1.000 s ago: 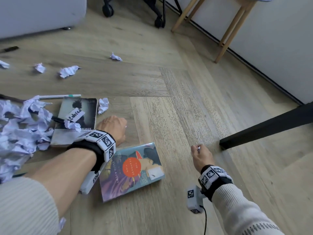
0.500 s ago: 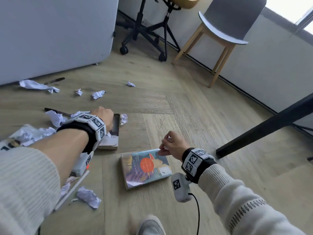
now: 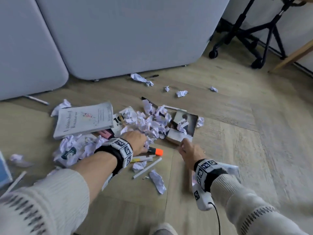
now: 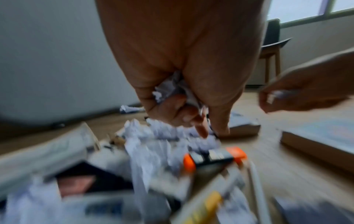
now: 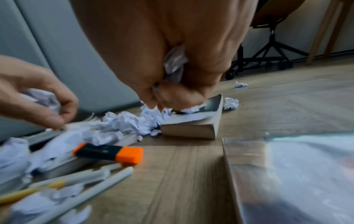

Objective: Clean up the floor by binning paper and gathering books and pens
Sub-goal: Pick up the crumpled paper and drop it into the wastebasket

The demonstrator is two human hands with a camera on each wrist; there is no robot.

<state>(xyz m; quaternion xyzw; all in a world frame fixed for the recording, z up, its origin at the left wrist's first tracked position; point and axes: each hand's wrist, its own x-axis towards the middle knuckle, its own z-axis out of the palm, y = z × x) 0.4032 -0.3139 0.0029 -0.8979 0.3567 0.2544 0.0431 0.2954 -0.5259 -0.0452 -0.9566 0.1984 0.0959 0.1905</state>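
A heap of crumpled paper (image 3: 152, 122) lies on the wooden floor between a white book (image 3: 84, 119) and a dark book (image 3: 183, 128). My left hand (image 3: 144, 143) reaches into the heap's near edge and grips a paper ball (image 4: 172, 91). My right hand (image 3: 182, 146) hovers by the dark book's near corner, fist closed round another paper wad (image 5: 175, 63). An orange highlighter (image 3: 156, 151) and several pens (image 3: 147, 167) lie just below the left hand. A colourful book (image 5: 287, 166) lies under my right wrist, mostly hidden in the head view.
Grey upholstered panels (image 3: 118, 39) stand behind the heap. An office chair base (image 3: 245, 39) and a wooden chair leg (image 3: 294, 55) are at the back right. Loose paper balls (image 3: 182, 93), a black pen (image 3: 152, 76) and a white pen (image 3: 36, 100) lie farther out.
My view has swung left onto the heap. The left hand dropped into the paper and closed on a ball. The right hand carried its scrap left, past the colourful book.
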